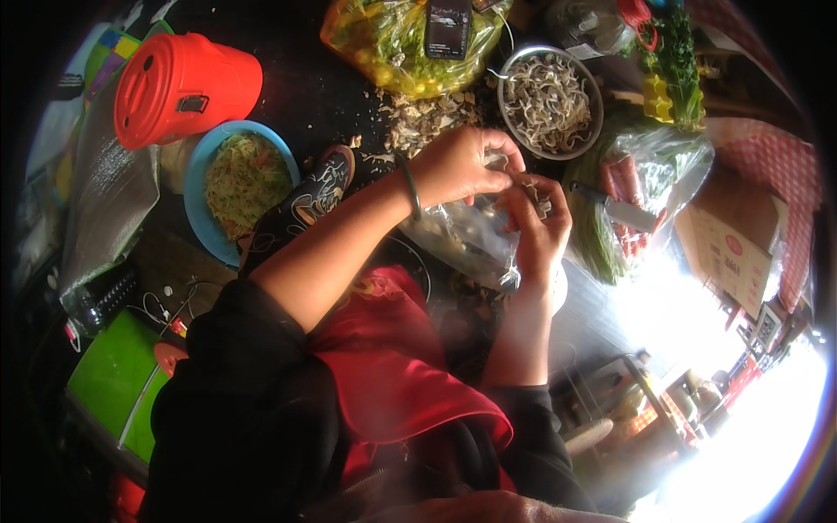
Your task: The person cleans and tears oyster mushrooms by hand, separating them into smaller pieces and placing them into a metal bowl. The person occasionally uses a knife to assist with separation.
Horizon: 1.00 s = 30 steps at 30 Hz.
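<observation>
My left hand (461,168), with a dark bangle at the wrist, is in front of me with its fingers closed around a pale piece (495,159), partly hidden by the fingers. Close against its fingertips, my right hand (541,229) grips a grey-brown curled piece (540,201), perhaps a mushroom. Below both hands a clear plastic bag (467,238) lies open, its contents blurred. Just beyond them stands a metal bowl (502,124) full of similar grey-white curled pieces. Brown scraps (428,121) are heaped on the dark floor beyond my left hand.
A phone (448,29) rests on a yellow bag of greens (379,52). Left are a red lidded bucket (229,85) and a blue basin (198,189) of shredded vegetables. Right, a cleaver (631,216) lies on bagged sausages beside long greens (592,242) and a cardboard box (726,248).
</observation>
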Tool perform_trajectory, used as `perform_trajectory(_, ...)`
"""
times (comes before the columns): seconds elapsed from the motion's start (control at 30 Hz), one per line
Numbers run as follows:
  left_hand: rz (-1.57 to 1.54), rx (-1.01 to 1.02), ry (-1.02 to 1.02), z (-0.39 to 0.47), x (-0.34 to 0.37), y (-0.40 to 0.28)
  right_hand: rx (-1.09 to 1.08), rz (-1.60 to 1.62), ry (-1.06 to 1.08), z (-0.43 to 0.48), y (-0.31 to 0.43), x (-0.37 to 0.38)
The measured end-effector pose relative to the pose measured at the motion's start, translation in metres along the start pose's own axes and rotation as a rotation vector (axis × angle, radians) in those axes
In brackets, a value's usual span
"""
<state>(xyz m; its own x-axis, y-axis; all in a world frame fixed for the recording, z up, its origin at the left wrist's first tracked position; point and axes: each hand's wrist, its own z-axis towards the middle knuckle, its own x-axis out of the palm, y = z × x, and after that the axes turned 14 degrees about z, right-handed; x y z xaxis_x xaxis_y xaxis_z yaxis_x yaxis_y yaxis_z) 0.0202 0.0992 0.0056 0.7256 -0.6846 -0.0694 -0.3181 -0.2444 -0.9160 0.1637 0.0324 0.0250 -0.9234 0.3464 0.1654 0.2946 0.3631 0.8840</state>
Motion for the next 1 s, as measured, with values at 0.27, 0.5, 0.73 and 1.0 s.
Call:
perform_trajectory(0.27,0.178,0.214,-0.091,0.003,0.01,0.006,-0.052,-0.043,-0.102,-0.005,-0.013,0.001)
perform_trajectory(0.5,-0.51,0.218,-0.002,-0.004,-0.016,-0.011,-0.081,0.409,-0.46,0.015,0.01,-0.034)
perform_trajectory(0.73,0.028,0.169,-0.061,0.0,0.0,-0.004,0.161,0.486,0.052,0.004,-0.011,-0.009)
perform_trajectory(1.0,0.048,0.283,-0.086,0.002,0.01,0.002,0.137,0.507,0.107,0.006,-0.019,-0.003)
